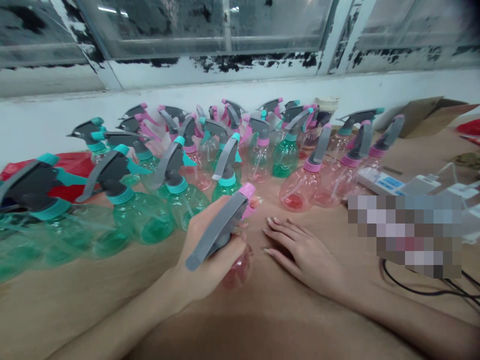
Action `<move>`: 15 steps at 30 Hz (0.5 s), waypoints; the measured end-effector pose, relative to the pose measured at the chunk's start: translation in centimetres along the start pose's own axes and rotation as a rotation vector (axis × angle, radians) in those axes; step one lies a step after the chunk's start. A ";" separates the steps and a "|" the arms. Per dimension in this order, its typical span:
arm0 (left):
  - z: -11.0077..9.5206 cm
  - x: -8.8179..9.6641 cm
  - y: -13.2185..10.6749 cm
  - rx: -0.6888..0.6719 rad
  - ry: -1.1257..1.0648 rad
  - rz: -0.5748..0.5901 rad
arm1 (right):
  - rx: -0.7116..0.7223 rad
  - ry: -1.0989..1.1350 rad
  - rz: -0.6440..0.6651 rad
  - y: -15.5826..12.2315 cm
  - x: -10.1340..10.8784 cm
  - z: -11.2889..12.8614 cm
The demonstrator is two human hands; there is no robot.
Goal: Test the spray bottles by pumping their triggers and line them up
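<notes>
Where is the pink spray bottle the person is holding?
The pink spray bottle is low at centre of the head view, gripped by the left hand, beside the right hand lying flat on the table.

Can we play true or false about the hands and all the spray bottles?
1. The left hand holds a pink bottle. True.
2. The right hand holds a green bottle. False: it lies flat on the table and holds nothing.
3. The held bottle's trigger is teal. False: it is gray, with a pink tip.
4. Green bottles stand on the left side of the table. True.
5. A black cable lies on the right side of the table. True.
</notes>
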State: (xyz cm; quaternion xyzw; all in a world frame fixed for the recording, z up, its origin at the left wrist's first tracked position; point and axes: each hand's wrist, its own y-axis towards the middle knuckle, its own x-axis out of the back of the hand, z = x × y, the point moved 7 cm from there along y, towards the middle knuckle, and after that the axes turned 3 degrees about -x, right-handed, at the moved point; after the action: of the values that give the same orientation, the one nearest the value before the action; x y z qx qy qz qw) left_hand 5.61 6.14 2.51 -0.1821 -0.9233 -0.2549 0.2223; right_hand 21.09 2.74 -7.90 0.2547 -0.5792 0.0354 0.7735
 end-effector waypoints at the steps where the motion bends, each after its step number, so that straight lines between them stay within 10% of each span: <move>1: 0.1 0.0 0.0 0.003 -0.008 0.003 | -0.002 0.001 -0.001 0.0 0.0 0.0; 15: -0.2 -0.1 0.3 -0.006 -0.080 0.013 | -0.014 0.022 -0.004 0.0 0.0 0.0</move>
State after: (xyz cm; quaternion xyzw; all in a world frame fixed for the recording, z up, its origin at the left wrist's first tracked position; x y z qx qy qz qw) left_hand 5.92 6.27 2.70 -0.1989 -0.9294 -0.2489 0.1864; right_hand 21.11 2.77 -7.91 0.2502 -0.5703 0.0330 0.7817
